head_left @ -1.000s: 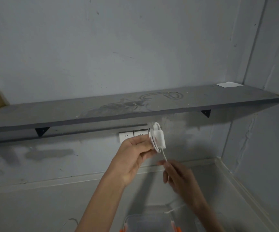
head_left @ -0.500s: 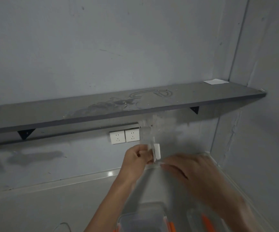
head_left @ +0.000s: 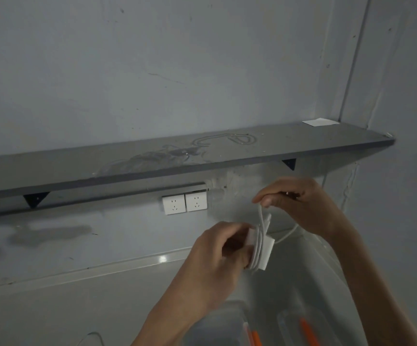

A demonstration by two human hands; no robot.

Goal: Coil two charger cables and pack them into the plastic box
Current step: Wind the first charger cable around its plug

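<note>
My left hand (head_left: 215,255) grips a white charger block (head_left: 265,253) with several turns of its white cable (head_left: 258,243) wound around it. My right hand (head_left: 295,203) is raised above and to the right of the block, pinching the cable's free run, which rises from the block to its fingers; a loose loop (head_left: 287,236) hangs below the wrist. The clear plastic box (head_left: 217,325) with orange clips sits blurred at the bottom edge, below my forearms. Its clear lid (head_left: 300,328) with an orange clip lies to its right. A second white cable (head_left: 90,338) shows at the bottom left.
A grey wall shelf (head_left: 152,171) on black brackets runs across the wall above my hands, with a white paper (head_left: 320,121) at its right end. Two white wall sockets (head_left: 184,203) sit under it. The right wall meets the pale surface close by.
My right hand has risen from beside the charger to above it, pulling the cable up and over the block. The left hand keeps its grip, and the view has shifted slightly.
</note>
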